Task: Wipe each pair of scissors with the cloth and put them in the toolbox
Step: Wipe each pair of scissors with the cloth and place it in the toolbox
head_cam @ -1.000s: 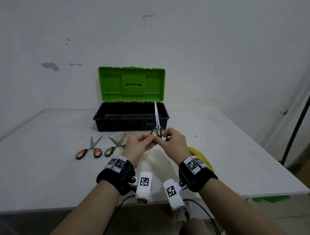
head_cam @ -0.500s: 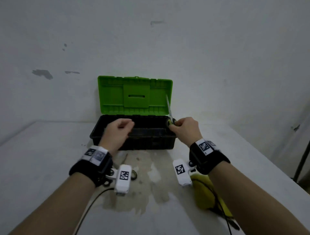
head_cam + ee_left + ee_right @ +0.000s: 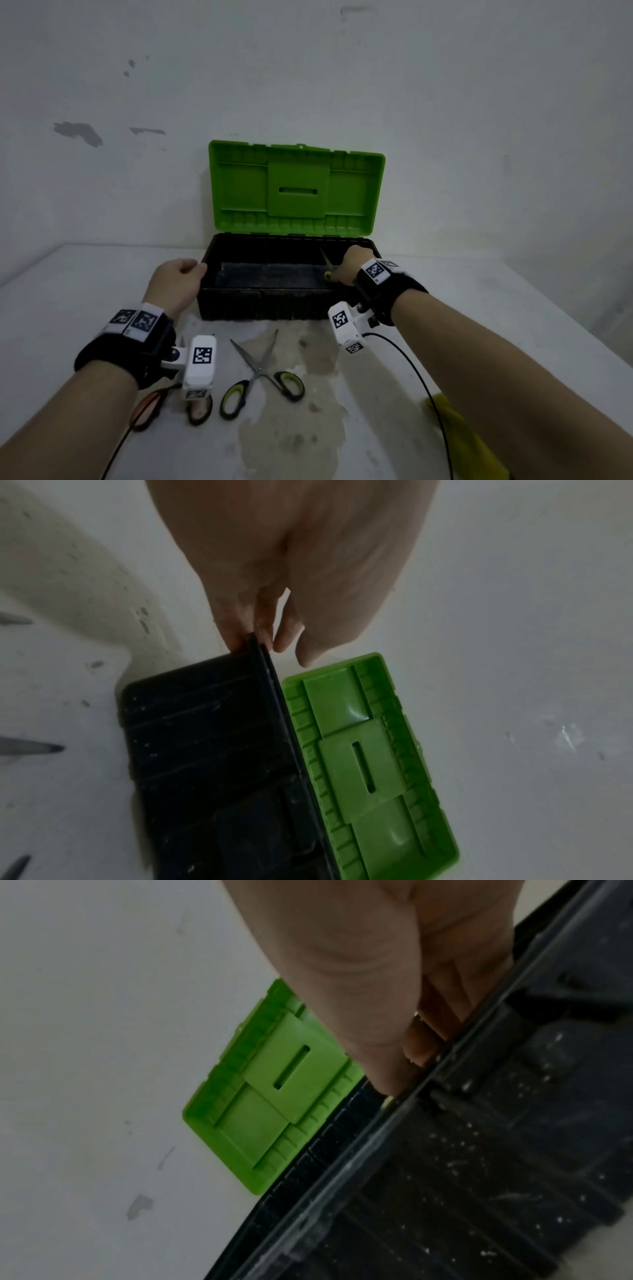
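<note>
A: Nearest, two pairs wait on the white tabletop (image 3: pixel 445 308): green-handled steel scissors (image 3: pixel 262 373) and orange-handled scissors (image 3: pixel 150 407).

B: And farther off? The right hand (image 3: pixel 351 269), raised a second ago, now pinches small green-handled scissors (image 3: pixel 329 265) down inside the black plastic toolbox (image 3: pixel 267 301); the left hand (image 3: pixel 178 284) grips its end rim. Release looks next.

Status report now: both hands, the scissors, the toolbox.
Right hand holds green-handled scissors inside the open toolbox, right end. Left hand grips its left rim. Two more scissors on the table. Nothing blocking.
</note>
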Available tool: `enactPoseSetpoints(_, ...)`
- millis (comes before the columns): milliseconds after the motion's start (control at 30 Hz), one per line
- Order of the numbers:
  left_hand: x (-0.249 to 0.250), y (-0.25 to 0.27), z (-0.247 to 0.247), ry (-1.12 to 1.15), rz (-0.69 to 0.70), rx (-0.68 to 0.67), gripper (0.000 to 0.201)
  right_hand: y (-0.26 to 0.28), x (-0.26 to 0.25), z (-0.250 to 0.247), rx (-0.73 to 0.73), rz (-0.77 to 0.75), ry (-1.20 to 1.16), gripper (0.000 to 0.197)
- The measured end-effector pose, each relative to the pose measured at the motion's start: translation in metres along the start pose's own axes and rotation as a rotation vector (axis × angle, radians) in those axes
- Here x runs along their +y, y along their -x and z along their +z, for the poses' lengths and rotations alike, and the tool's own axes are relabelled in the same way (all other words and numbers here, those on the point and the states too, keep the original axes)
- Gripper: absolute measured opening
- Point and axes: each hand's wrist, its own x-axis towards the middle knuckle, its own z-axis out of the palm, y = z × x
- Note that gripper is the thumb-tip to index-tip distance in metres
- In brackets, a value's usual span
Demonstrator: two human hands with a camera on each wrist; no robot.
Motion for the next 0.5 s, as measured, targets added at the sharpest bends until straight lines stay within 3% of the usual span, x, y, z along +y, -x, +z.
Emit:
enactPoseSetpoints(133, -0.008, -0.005, 0.000, 0.019, -0.005, 0.000, 0.039, -0.012, -0.010, 0.017, -0.053, 0.011, 0.022, 0.040)
enactPoseSetpoints(367, -0.016, -0.008, 0.000, 0.045, 0.003, 0.009, 0.035, -0.042, -0.021, 0.041, -0.104, 0.017, 0.169, 0.050)
enactPoseSetpoints(500, -0.015, -0.007, 0.000, 0.053, 0.008, 0.017, 0.035, -0.055, -0.016, 0.045, -0.153, 0.008, 0.236, 0.043)
